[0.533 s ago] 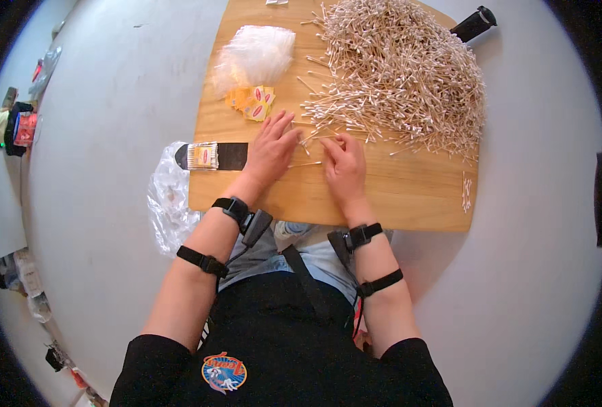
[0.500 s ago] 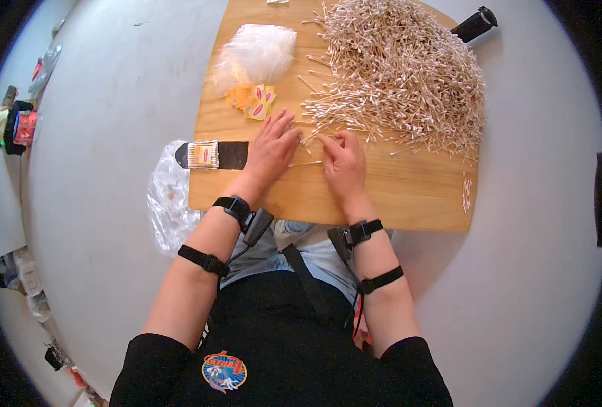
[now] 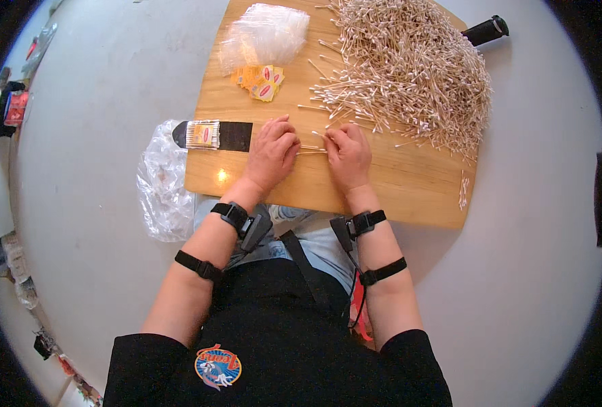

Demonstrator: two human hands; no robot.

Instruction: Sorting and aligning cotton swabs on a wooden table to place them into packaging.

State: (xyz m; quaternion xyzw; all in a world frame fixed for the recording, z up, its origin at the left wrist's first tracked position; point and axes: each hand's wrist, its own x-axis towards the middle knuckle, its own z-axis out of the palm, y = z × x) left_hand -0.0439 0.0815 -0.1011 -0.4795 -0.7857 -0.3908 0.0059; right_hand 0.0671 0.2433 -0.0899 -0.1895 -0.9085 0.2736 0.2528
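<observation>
**Swabs gathered between 2 hands on the board**

Both hands rest on the wooden board point(image 3: 409, 197), close together near its front edge. The left hand point(image 3: 272, 152) lies knuckles up with fingers curled, and the right hand point(image 3: 348, 154) mirrors it; between them a few cotton swabs point(image 3: 311, 148) run sideways, their ends pinched at the fingertips of each hand. It looks like the step of squaring up a small bundle drawn from the big pile point(image 3: 409, 68) just behind the right hand.

The next move seems to call for a firm pinch so the sticks stay parallel, and for a steady carry toward the packing things on the left: a filled pack point(image 3: 203, 134) on a dark strip point(image 3: 235, 136), orange labels point(image 3: 260, 81), and a heap of clear bags point(image 3: 264, 34).

How many swabs are held cannot be counted; the palms hide the grip underneath. A black cylinder point(image 3: 485, 30) past the far corner is partly hidden by the board, and crumpled plastic point(image 3: 162, 183) hangs off the left edge.
</observation>
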